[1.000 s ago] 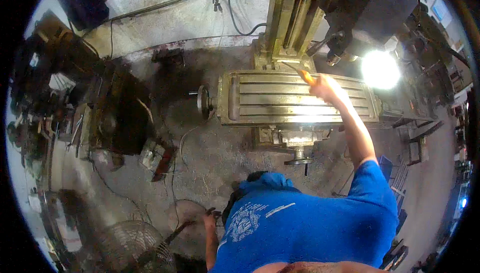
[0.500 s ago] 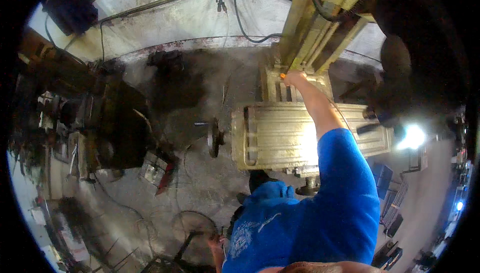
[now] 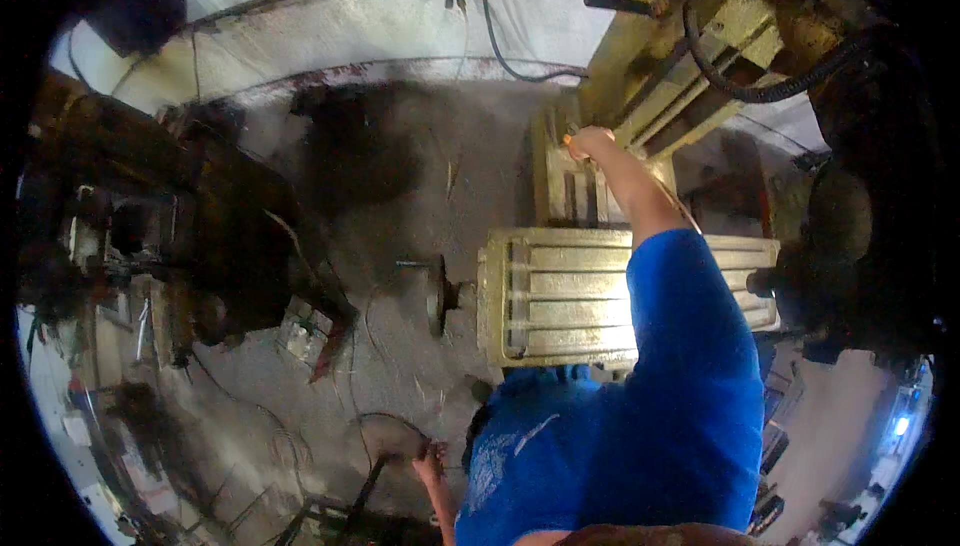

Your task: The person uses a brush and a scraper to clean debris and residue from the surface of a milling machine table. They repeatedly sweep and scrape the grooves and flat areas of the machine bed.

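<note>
My right hand (image 3: 591, 142) reaches forward over the machine table and is closed around a small tool with an orange tip (image 3: 568, 140). Most of that tool is hidden by my fingers. A thin hose or cable runs down beside my forearm. Below the hand lies the slotted metal table (image 3: 570, 286) of a milling machine, brightly lit in its middle. My left hand (image 3: 430, 461) hangs low beside my body, its fingers loosely apart, apparently with nothing in them. Beside it is a round, pale seat-like disc (image 3: 392, 438).
A handwheel (image 3: 437, 294) with a crank handle sticks out at the table's left end. The machine's column (image 3: 690, 76) rises at the back right, with a dark hose looping from it. Dark machinery (image 3: 240, 246) stands at left. Cables (image 3: 270, 416) trail over the floor.
My view has shifted, so the table sits lower and squarer in the picture. My right hand has moved slightly over the ledge behind the table, still closed on the orange-tipped tool.
</note>
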A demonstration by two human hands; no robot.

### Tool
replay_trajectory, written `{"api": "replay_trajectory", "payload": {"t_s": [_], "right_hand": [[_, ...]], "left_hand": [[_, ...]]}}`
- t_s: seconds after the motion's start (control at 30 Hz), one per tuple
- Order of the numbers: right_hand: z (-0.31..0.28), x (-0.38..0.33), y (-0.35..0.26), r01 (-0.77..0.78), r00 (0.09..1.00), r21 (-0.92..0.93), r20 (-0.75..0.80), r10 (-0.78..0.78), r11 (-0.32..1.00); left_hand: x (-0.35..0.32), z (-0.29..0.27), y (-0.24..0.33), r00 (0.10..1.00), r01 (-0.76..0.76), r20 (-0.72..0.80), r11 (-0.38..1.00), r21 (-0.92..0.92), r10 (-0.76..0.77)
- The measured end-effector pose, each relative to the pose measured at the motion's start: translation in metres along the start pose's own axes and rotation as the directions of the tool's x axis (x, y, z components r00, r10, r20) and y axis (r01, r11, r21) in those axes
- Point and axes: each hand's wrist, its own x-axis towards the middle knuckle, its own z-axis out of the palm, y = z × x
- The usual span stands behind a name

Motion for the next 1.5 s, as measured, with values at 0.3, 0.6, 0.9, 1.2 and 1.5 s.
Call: {"api": "replay_trajectory", "payload": {"t_s": [0.3, 0.6, 0.9, 1.2, 1.5], "right_hand": [[0.057, 0.051, 0.051, 0.175, 0.985, -0.263, 0.053, -0.167, 0.949], [0.028, 0.004, 0.032, 0.242, 0.962, -0.257, 0.192, -0.196, 0.935], [0.064, -0.002, -0.018, 0.214, 0.970, -0.267, -0.056, -0.236, 0.940], [0.055, -0.004, 0.000, 0.225, 0.970, 0.008, 0.089, -0.225, 0.974], [0.037, 0.002, 0.021, 0.117, 0.918, 0.006, 0.382, -0.111, 0.993]], "left_hand": [[-0.068, 0.070, 0.016, 0.999, -0.015, -0.041, 0.987, 0.163, 0.022], [-0.014, 0.014, -0.005, 0.989, 0.064, -0.141, 0.986, 0.153, -0.042], [-0.035, 0.015, -0.022, 0.990, -0.018, -0.130, 0.981, 0.192, 0.044], [-0.057, 0.074, 0.013, 0.980, 0.063, -0.199, 0.951, 0.302, -0.002], [-0.049, 0.056, 0.023, 0.993, -0.037, -0.096, 0.952, 0.303, 0.069]]}}
